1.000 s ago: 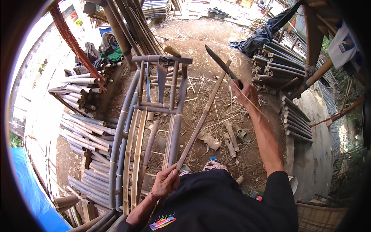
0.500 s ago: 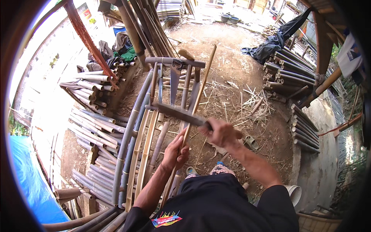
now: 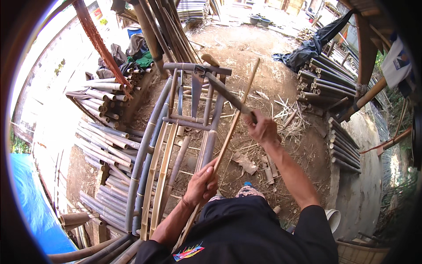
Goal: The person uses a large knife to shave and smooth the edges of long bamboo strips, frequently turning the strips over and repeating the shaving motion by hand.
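In my closed left hand [image 3: 200, 185] is a long, thin bamboo strip [image 3: 229, 135], slanting away up and to the right, its lower end passing beside my forearm. My right hand [image 3: 263, 127] grips the dark handle of a machete [image 3: 226, 95]. The blade points up and left, crossing the strip partway along; whether the edge touches it I cannot tell. Beyond the blade tip, a hand saw [image 3: 197, 90] hangs from the top bar of a bamboo frame [image 3: 178, 67]. Split bamboo lengths [image 3: 154, 176] lean against that frame left of my left hand.
Stacked bamboo poles [image 3: 116, 152] fill the left side, with a blue tarp [image 3: 37, 202] at the edge. More poles [image 3: 327, 81] and a dark cloth [image 3: 303, 53] lie at the right. Shavings [image 3: 285, 114] litter the dirt floor. A wooden post [image 3: 365, 53] rises at far right.
My right hand has moved the machete up and away along the strip, its blade now tilted more steeply. The strip's far end has swung right. My left hand still holds it, slightly lower.
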Available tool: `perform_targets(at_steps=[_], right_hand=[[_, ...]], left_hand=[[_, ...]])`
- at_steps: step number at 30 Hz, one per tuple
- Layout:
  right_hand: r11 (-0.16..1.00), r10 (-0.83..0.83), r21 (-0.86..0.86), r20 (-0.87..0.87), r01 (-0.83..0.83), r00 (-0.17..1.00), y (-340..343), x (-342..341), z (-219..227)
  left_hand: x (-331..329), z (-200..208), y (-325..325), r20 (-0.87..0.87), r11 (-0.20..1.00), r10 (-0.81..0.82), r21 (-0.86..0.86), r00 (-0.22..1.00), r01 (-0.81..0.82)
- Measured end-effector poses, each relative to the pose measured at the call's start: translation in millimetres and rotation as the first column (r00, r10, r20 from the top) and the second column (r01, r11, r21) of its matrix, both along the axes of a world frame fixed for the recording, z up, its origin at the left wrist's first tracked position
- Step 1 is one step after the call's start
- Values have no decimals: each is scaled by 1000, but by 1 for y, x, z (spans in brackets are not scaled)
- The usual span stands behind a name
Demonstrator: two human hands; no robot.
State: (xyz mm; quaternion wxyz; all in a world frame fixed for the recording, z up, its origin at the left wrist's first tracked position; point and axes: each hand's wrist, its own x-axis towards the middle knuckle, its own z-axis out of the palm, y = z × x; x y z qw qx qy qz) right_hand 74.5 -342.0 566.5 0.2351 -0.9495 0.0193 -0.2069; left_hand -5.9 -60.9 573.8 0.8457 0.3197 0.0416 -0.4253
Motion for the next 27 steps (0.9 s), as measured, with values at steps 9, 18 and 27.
perform_targets(at_steps=[9, 18, 27], right_hand=[[1000, -20, 14, 24, 19, 1000, -8, 8, 0], [994, -92, 47, -101, 98, 991, -64, 22, 2], [739, -669, 94, -18, 668, 743, -223, 52, -19]], left_hand=[[-27, -4, 21, 35, 998, 10, 65, 999, -12], [-78, -4, 62, 45, 993, -69, 102, 997, 64], [-146, -31, 139, -25, 974, -73, 215, 997, 76]])
